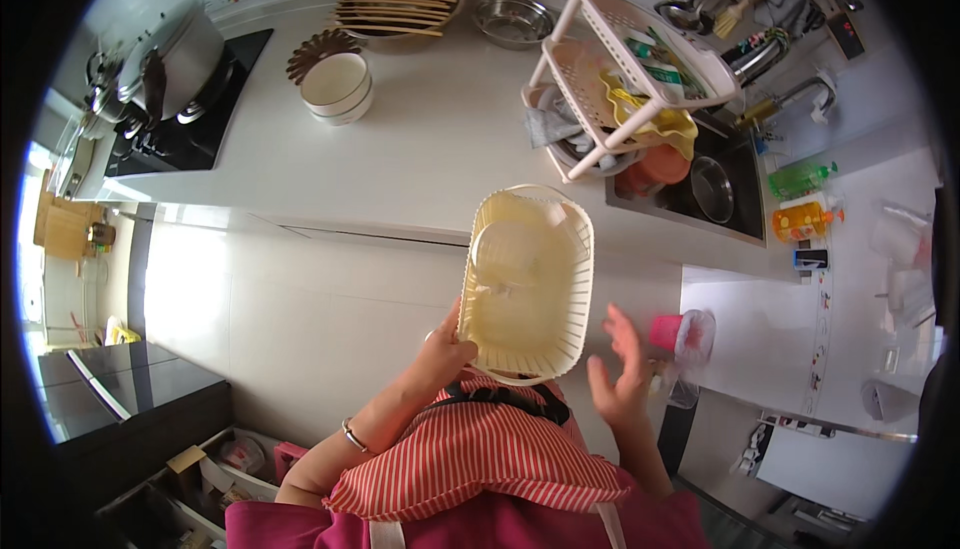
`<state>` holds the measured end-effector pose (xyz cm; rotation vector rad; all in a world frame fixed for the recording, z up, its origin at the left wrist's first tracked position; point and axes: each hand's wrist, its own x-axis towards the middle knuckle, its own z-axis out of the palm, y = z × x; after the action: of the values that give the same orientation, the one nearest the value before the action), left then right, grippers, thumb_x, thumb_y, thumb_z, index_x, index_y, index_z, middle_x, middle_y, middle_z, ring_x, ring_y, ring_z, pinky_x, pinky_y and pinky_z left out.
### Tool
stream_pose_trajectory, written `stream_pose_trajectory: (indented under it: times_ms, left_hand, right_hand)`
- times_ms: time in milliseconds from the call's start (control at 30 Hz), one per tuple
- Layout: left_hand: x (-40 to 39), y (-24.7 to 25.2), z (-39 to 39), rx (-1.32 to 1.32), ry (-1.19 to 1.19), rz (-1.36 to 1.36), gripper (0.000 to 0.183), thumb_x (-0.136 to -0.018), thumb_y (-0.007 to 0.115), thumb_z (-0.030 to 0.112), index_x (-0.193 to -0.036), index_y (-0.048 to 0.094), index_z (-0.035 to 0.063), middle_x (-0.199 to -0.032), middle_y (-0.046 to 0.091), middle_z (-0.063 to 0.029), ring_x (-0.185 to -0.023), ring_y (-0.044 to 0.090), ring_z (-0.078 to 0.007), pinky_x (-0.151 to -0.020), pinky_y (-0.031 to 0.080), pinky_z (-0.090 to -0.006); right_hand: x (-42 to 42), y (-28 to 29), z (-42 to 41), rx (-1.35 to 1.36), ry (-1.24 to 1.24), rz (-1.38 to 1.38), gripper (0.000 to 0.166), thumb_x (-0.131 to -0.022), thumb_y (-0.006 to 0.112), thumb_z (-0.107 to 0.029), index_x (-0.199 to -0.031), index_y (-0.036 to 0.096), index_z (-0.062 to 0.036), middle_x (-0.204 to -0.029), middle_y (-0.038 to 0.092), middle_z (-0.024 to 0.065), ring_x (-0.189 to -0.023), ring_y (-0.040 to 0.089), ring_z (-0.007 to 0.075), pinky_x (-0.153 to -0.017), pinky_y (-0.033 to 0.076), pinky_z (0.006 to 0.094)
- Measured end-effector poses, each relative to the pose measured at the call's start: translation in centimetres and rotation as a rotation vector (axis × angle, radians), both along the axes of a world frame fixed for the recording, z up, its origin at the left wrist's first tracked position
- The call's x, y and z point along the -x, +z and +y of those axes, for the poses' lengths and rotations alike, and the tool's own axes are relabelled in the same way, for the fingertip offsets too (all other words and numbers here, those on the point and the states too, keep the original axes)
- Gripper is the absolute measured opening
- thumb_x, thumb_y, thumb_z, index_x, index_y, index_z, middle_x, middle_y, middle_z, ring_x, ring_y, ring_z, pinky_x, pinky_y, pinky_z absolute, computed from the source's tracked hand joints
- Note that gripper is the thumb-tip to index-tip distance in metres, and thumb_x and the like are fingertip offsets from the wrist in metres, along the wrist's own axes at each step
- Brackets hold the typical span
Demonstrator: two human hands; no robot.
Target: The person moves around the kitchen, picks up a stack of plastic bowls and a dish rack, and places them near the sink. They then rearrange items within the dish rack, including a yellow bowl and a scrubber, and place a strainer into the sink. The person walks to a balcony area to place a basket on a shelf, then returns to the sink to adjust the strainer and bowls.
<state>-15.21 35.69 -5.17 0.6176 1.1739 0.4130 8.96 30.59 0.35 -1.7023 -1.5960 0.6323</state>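
My left hand [448, 350] grips the left rim of a pale yellow plastic basket [529, 286], which is held in front of my striped apron [480, 448], near the counter's front edge. Inside the basket lie a roundish translucent item and a small pale piece at the upper right; I cannot tell what they are. To the right of the basket is my right hand [622, 373], its fingers apart, touching nothing.
On the counter [420, 151] stand stacked white bowls [336, 88], a steel bowl [514, 20] and a tiered plastic rack [630, 84]. A pot [176, 58] sits on the cooktop at left. The sink [739, 174] is at right. A pink bin [679, 331] and an open drawer [255, 474] are lower down.
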Motion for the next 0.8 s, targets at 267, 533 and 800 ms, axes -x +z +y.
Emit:
stream_pose_trajectory:
  times_ms: [267,533,800]
  left_hand:
    - [2.3,-0.7,0.4,-0.385,0.052,0.218,0.073,-0.075,0.043,0.002,-0.144,0.019,0.0138,-0.121,0.053,-0.0204,-0.106,0.055,-0.0283,-0.09,0.043,-0.0324]
    - [1.0,-0.9,3.6,-0.274,0.253,0.216,0.077,-0.073,0.044,-0.005,-0.144,0.021,0.0155,-0.114,0.053,-0.0091,-0.098,0.053,-0.0172,-0.075,0.049,-0.0278]
    - [-0.7,0.4,7.6,-0.084,0.436,0.124,0.08,-0.073,0.042,-0.007,-0.145,0.014,0.0156,-0.117,0.052,-0.0104,-0.098,0.056,-0.0185,-0.075,0.05,-0.0271]
  right_hand:
    - [3.5,-0.2,13.0,-0.202,0.121,-0.419,0.042,-0.076,0.062,-0.003,-0.117,0.051,-0.0048,-0.107,0.06,0.0103,-0.092,0.057,0.0275,-0.078,0.047,0.0357]
    - [5.5,-1.2,20.3,-0.265,0.388,-0.592,0.049,-0.072,0.059,-0.006,-0.12,0.051,-0.0079,-0.071,0.057,0.0048,-0.069,0.052,0.0241,-0.063,0.042,0.0375]
    - [3.9,-2.8,24.6,-0.21,0.398,-0.415,0.037,-0.077,0.056,-0.007,-0.114,0.052,-0.0077,-0.078,0.058,0.0065,-0.066,0.059,0.0235,-0.055,0.048,0.036]
